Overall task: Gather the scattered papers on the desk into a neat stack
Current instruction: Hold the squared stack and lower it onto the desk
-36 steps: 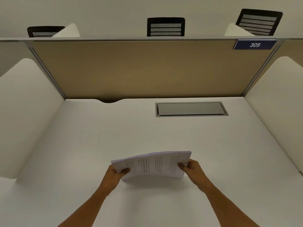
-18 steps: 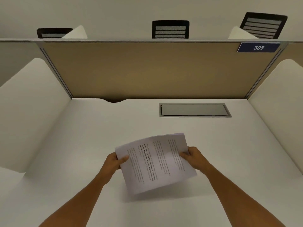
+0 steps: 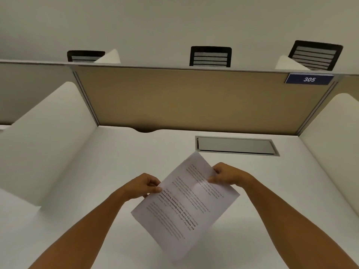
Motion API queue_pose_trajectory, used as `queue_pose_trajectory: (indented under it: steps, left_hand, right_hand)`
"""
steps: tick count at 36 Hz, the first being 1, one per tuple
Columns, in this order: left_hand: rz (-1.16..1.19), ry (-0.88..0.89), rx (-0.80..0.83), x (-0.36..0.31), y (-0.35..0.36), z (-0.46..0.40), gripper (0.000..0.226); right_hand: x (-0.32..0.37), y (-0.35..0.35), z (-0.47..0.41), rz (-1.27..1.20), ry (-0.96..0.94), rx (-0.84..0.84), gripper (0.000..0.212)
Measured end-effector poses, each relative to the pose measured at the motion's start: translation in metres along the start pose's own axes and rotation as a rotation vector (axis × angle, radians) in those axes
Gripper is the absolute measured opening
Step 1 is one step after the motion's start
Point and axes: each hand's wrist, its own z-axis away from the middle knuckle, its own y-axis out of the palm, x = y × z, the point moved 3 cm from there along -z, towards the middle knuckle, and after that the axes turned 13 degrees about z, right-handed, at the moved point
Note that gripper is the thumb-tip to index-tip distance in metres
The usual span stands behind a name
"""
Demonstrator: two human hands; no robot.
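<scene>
A stack of white printed papers (image 3: 184, 208) is held up above the white desk (image 3: 97, 181), tilted so one corner points toward the back and another toward me. My left hand (image 3: 144, 186) pinches its left edge. My right hand (image 3: 226, 174) grips its upper right edge, with the thumb on the printed face. The top sheet shows several blocks of text. No other loose sheets show on the desk.
A grey cable hatch (image 3: 236, 145) is set into the desk behind the papers. A tan partition (image 3: 184, 100) with a blue 305 sign (image 3: 308, 79) closes the back. White side dividers (image 3: 48, 136) flank the desk. Black chair backs (image 3: 210, 56) show beyond.
The stack was lifted from lying bowed and low over the desk, then turned clockwise into a diagonal, tilted pose. Both hands rose with it and kept their hold.
</scene>
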Motion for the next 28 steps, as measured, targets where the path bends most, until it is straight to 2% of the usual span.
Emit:
queue_pose_trajectory:
  steps: [6, 10, 20, 23, 28]
  left_hand:
    - [0.032, 0.053, -0.135, 0.008, -0.009, 0.002, 0.013]
    - [0.103, 0.091, -0.196, 0.008, -0.020, 0.007, 0.016]
    - [0.167, 0.177, -0.322, -0.004, -0.046, 0.020, 0.019]
    - [0.181, 0.179, -0.368, -0.004, -0.056, 0.023, 0.018]
    - [0.221, 0.172, -0.413, -0.001, -0.068, 0.028, 0.018]
  right_hand:
    - [0.003, -0.006, -0.012, -0.125, 0.014, 0.022, 0.022]
    - [-0.007, -0.011, -0.021, -0.424, 0.089, -0.051, 0.039]
    - [0.015, 0.013, -0.041, -1.157, 0.000, -0.054, 0.053]
    - [0.024, 0.026, -0.048, -1.389, -0.009, -0.053, 0.050]
    - [0.039, 0.036, -0.058, -1.392, -0.016, -0.113, 0.045]
